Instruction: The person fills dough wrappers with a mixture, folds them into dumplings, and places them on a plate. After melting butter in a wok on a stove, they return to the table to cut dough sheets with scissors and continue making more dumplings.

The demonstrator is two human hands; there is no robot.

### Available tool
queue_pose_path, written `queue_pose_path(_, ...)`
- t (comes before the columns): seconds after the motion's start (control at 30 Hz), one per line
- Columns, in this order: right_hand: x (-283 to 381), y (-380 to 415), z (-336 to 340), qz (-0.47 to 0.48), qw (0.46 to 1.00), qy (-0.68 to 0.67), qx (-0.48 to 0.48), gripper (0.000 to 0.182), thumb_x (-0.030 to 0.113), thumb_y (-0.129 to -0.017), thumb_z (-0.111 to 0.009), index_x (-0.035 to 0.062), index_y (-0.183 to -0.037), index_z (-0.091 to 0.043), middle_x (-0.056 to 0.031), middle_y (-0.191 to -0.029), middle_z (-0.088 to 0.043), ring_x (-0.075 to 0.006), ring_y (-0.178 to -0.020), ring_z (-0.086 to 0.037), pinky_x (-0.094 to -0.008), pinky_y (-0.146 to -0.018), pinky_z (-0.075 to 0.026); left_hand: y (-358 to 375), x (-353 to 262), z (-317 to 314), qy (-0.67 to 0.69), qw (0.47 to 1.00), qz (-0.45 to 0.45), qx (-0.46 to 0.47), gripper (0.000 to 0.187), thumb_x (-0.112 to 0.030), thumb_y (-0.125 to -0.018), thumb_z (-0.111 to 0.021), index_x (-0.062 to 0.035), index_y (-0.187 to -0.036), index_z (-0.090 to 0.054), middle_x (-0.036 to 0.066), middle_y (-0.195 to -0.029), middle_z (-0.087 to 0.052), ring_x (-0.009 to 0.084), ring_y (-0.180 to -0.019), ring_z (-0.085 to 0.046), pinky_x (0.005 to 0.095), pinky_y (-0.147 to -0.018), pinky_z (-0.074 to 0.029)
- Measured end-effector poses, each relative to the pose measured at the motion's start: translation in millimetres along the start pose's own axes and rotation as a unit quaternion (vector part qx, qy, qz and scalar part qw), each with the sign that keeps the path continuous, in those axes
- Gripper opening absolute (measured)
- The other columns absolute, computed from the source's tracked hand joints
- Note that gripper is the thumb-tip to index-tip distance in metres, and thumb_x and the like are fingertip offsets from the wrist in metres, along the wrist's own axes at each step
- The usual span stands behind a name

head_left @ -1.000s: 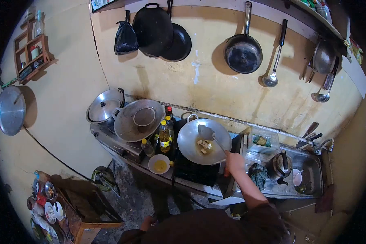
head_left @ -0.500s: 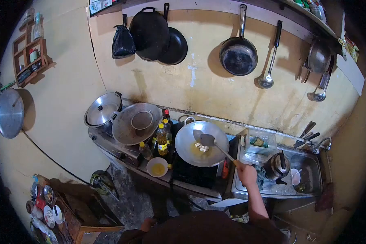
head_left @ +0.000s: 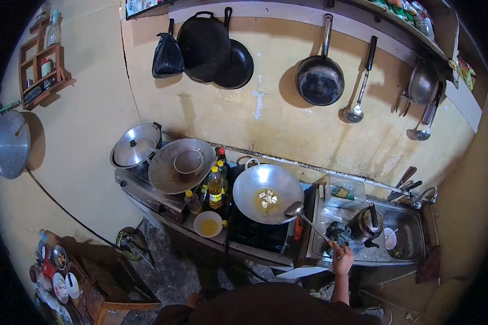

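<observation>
My right hand is closed round the handle end of a long metal spatula. The blade of the spatula rests at the lower right rim of a large wok. White pieces of food lie in yellowish liquid at the bottom of the wok, which stands on a black stove. Low at the left of my body, my left hand shows only in part, and its fingers are too dark and small to make out.
Left of the wok stand oil bottles, a bowl of yellow liquid and an empty wok holding a strainer. At the right are a kettle and a sink. Pans hang on the wall.
My right hand has moved down and to the right, drawing the spatula blade from the middle of the wok to its lower right rim. The white pieces lie more spread out.
</observation>
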State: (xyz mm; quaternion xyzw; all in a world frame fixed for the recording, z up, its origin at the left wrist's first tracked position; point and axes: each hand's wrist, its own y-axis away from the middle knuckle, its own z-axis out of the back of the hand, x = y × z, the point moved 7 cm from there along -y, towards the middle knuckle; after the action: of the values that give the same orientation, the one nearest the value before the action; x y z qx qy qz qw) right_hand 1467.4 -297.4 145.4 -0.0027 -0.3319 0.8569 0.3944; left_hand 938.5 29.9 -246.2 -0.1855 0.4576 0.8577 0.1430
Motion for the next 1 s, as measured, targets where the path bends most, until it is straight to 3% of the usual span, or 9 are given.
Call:
queue_pose_path(0.2, -44, 35, -54, -0.141, 0.989, 0.044, 0.029, 0.031, 0.009, -0.075, -0.057, 0.0166, -0.104, -0.065, -0.0052, -0.091, -0.061, -0.0270, -0.087, -0.054, -0.0430, -0.075, -0.041, 6, 8, 13, -0.009, 0.998, 0.063, -0.013, 0.021, -0.025, -0.067, -0.065, -0.0044, -0.070, -0.066, 0.013, -0.068, -0.063, 0.0294, -0.064, -0.063, 0.0402, -0.059, -0.051)
queue_pose_path(0.27, -52, 48, -73, -0.172, 0.980, 0.064, 0.075, 0.032, 0.012, -0.079, -0.052, 0.0182, -0.108, -0.062, -0.0039, -0.102, -0.059, -0.0281, -0.101, -0.049, -0.0460, -0.083, -0.037, 12, -20, 12, -0.256, 0.918, -0.297, -0.051, 0.021, -0.026, -0.069, -0.060, -0.0055, -0.067, -0.065, 0.014, -0.068, -0.063, 0.0300, -0.066, -0.063, 0.0420, -0.061, -0.050)
queue_pose_path(0.4, -59, 70, -100, -0.246, 0.940, 0.174, 0.158, 0.041, 0.015, -0.082, -0.046, 0.0195, -0.123, -0.051, -0.0063, -0.129, -0.044, -0.0325, -0.122, -0.034, -0.0482, -0.096, -0.030, 17, -4, 17, -0.279, 0.903, -0.304, -0.119, 0.022, -0.028, -0.071, -0.057, -0.0077, -0.070, -0.066, 0.014, -0.070, -0.063, 0.0316, -0.068, -0.062, 0.0435, -0.064, -0.050)
queue_pose_path(0.5, -53, 93, -102, -0.320, 0.907, 0.255, 0.098, 0.060, 0.014, -0.079, -0.056, 0.0147, -0.134, -0.033, -0.0110, -0.138, -0.029, -0.0313, -0.126, -0.028, -0.0477, -0.097, -0.029, 26, 57, 15, -0.180, 0.980, -0.089, -0.014, 0.020, -0.028, -0.069, -0.058, -0.0102, -0.073, -0.067, 0.014, -0.071, -0.063, 0.0318, -0.069, -0.061, 0.0438, -0.064, -0.049)
queue_pose_path(0.57, -33, 114, -104, -0.357, 0.897, 0.252, 0.070, 0.064, 0.016, -0.078, -0.059, 0.0140, -0.135, -0.031, -0.0110, -0.139, -0.029, -0.0310, -0.126, -0.029, -0.0472, -0.097, -0.030, 69, 44, 49, -0.199, 0.917, -0.327, -0.112, 0.021, -0.028, -0.067, -0.059, -0.0119, -0.078, -0.068, 0.014, -0.073, -0.063, 0.0312, -0.068, -0.061, 0.0425, -0.064, -0.049)
queue_pose_path(0.67, 9, 162, -105, -0.420, 0.873, 0.245, 0.047, 0.078, 0.022, -0.073, -0.068, 0.0136, -0.137, -0.024, -0.0107, -0.140, -0.025, -0.0306, -0.125, -0.030, -0.0452, -0.098, -0.030, 58, 76, 75, -0.188, 0.906, -0.374, -0.061, 0.024, -0.029, -0.067, -0.060, -0.0121, -0.082, -0.068, 0.014, -0.077, -0.064, 0.0311, -0.070, -0.062, 0.0419, -0.066, -0.050)
queue_pose_path(0.8, 44, 304, -161, -0.459, 0.792, 0.306, 0.261, 0.063, 0.036, -0.072, -0.065, 0.0152, -0.127, -0.044, -0.0147, -0.135, -0.035, -0.0299, -0.124, -0.031, -0.0445, -0.091, -0.038, 91, 104, 122, -0.194, 0.897, -0.386, -0.093, 0.027, -0.032, -0.067, -0.061, -0.0124, -0.085, -0.068, 0.012, -0.080, -0.065, 0.0297, -0.074, -0.062, 0.0426, -0.067, -0.049)
queue_pose_path(0.87, 97, 359, -174, -0.204, 0.690, 0.326, 0.613, 0.043, 0.037, -0.075, -0.058, 0.0168, -0.113, -0.058, -0.0177, -0.125, -0.046, -0.0296, -0.117, -0.041, -0.0424, -0.083, -0.043, 56, 147, 125, -0.188, 0.967, -0.170, 0.005, 0.030, -0.036, -0.066, -0.062, -0.0126, -0.085, -0.068, 0.011, -0.081, -0.065, 0.0283, -0.079, -0.062, 0.0425, -0.070, -0.048)
queue_pose_path(1.0, 138, 479, -245, -0.302, 0.648, 0.121, 0.689, 0.048, 0.042, -0.075, -0.059, 0.0089, -0.109, -0.061, -0.0191, -0.116, -0.054, -0.0328, -0.112, -0.048, -0.0423, -0.089, -0.041, 46, 194, 162, -0.291, 0.954, -0.076, 0.005, 0.036, -0.042, -0.067, -0.063, -0.0110, -0.085, -0.068, 0.012, -0.080, -0.065, 0.0267, -0.083, -0.062, 0.0427, -0.071, -0.048)
